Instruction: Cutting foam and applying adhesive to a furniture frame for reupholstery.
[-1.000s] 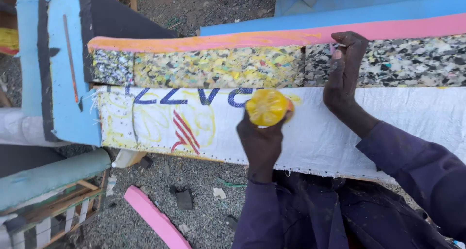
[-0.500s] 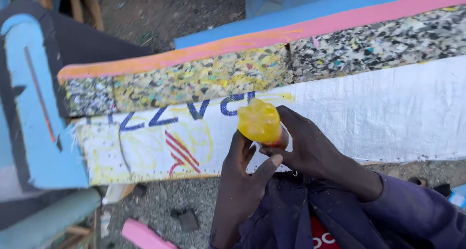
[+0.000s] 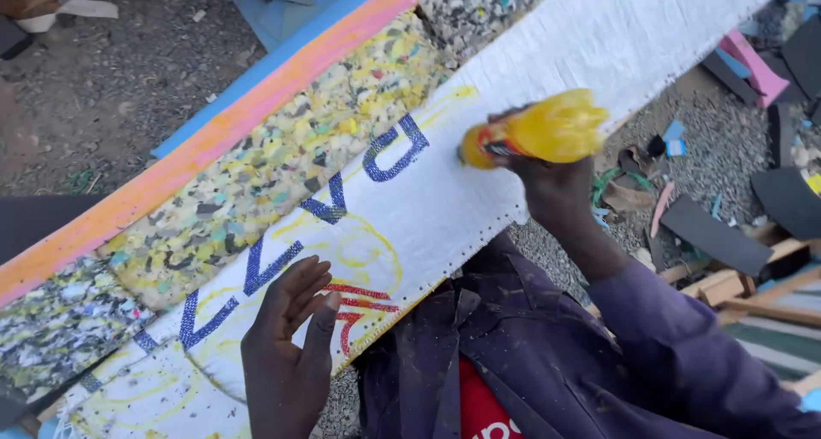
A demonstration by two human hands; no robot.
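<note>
The right hand [image 3: 556, 187] grips a yellow squeeze bottle [image 3: 547, 131], fingers wrapped around its body, and tips it on its side so the nozzle end touches the white woven sheet [image 3: 547, 88]. Held that way, the bottle seems meant to lay a yellow line; yellow streaks already curl over the sheet nearby. The left hand [image 3: 286, 353] lies flat on the same sheet nearer its lower-left end, fingers [image 3: 299, 289] slightly spread, apparently pressing the cloth down so it stays taut and does not slide.

The sheet, printed with blue and red marks, covers the near face of a long block of speckled recycled foam [image 3: 282, 161], whose far edge carries pink and blue foam strips [image 3: 214, 140]. All this stands outdoors on gravel ground [image 3: 111, 71] littered with dark foam offcuts [image 3: 714, 234], pink scraps and wooden slats [image 3: 770, 306] to the right.
</note>
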